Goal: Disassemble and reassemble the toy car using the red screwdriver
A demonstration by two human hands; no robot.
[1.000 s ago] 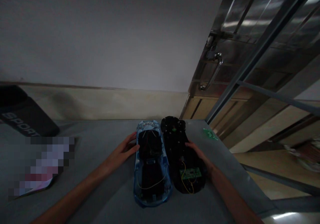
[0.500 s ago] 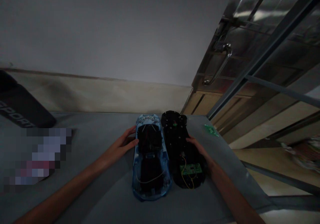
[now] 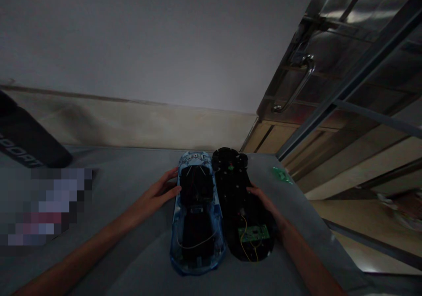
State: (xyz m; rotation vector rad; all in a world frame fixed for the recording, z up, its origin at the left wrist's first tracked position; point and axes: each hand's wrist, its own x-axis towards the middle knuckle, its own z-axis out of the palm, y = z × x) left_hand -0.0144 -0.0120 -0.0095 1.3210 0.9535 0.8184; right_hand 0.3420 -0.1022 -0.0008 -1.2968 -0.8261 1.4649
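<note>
The shell (image 3: 198,211) is blue and lies lengthwise on the table (image 3: 138,256), open side up, with its dark interior exposed. A pale wire (image 3: 194,246) curves across its near section. The chassis (image 3: 233,195) is black and lies directly to the right of the shell, alongside it; the two parts touch or nearly touch at the far end. A green board (image 3: 255,233) is located at the near end of the chassis, with a yellow wire (image 3: 244,239) looped beside and over it.

The left hand (image 3: 162,189) contacts the left side of the shell. Its thumb and fingers are spread apart, with the thumb tip at the shell's edge. The right hand (image 3: 265,200) contacts the right side of the chassis, fingertips at the edge. Part of this hand is hidden, so whether it is clamped on the chassis cannot be determined.

A green packet (image 3: 281,175) lies near the right table edge. At far left are a black object (image 3: 34,140) bearing pale lettering and a pixelated item (image 3: 56,203). A wall (image 3: 148,41) stands behind the table; a metal door (image 3: 349,63) with a handle (image 3: 301,85) is at right.
</note>
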